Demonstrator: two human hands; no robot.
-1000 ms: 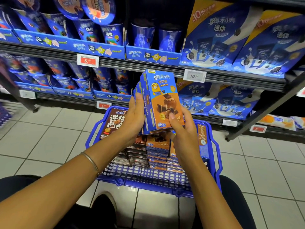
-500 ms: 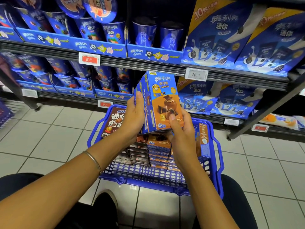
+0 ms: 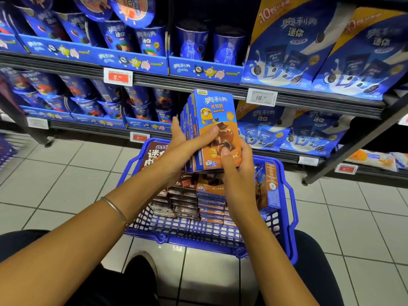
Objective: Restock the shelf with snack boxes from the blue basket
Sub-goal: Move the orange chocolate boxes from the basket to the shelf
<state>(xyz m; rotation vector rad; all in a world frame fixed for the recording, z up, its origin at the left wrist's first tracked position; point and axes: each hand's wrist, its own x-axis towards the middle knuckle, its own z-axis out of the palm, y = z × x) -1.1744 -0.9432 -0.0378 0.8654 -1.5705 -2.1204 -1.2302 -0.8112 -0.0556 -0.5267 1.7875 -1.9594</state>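
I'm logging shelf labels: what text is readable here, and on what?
"奥利奥", "可可脆": front of the held snack boxes.
"16.90": white price tag.
"5.": red price tag, rest blurred.
"x10", "奥利奥", "迷你": large bag.
Boxes in the blue basket: print too small.

We're looking down a brightly lit aisle, and the light is coming evenly from overhead. The floor tiles are glowing pale with a soft sheen. Behind the cups the back of the shelf is sinking into deep shadow. The big bags are picking up faint glare on their glossy fronts. The wide lens is bowing the shelf edges and stretching the right side. Far left, packs are smearing into blur, while the print on the snack boxes is reading sharp at the centre.
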